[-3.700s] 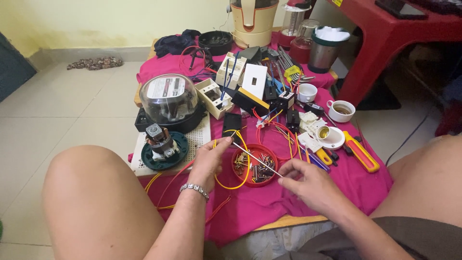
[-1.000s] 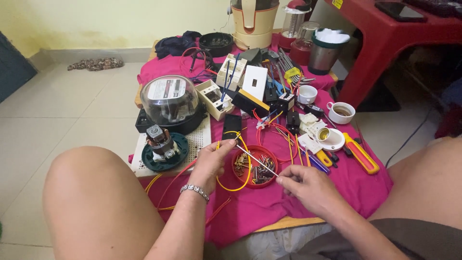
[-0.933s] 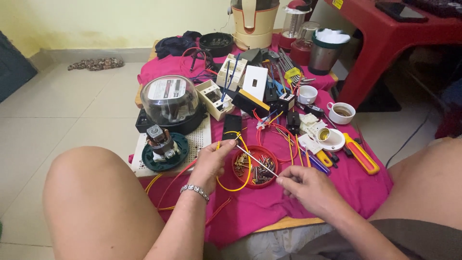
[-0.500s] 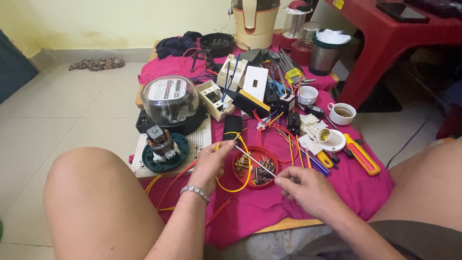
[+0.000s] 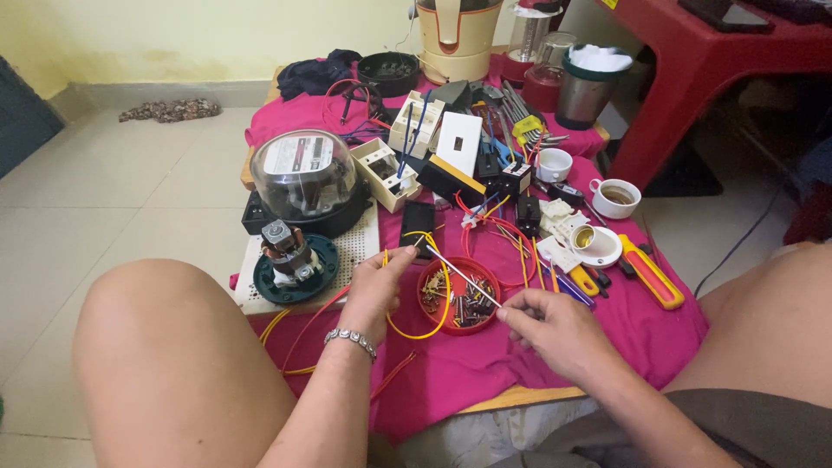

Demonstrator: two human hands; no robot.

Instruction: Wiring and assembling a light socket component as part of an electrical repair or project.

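Two bare hands at work over a pink cloth (image 5: pixel 537 355) crowded with electrical parts.

From my remote view through the head camera, the left hand (image 5: pixel 381 290) is closed on a yellow wire (image 5: pixel 416 334), pinched between thumb and fingers; the wire loops down and around the near rim of a small red dish (image 5: pixel 459 295) of assorted screws and small parts. The right hand (image 5: pixel 555 325) pinches the near end of a thin metal rod (image 5: pixel 464 277), which slants up and left across the dish toward the left fingertips. Both hands hover just above the cloth, between the person's knees. Behind the left hand sit a green round base (image 5: pixel 290 269) bearing a small motor and a glass-domed meter (image 5: pixel 303 178); to the right lies a yellow-handled tool (image 5: pixel 650 273).
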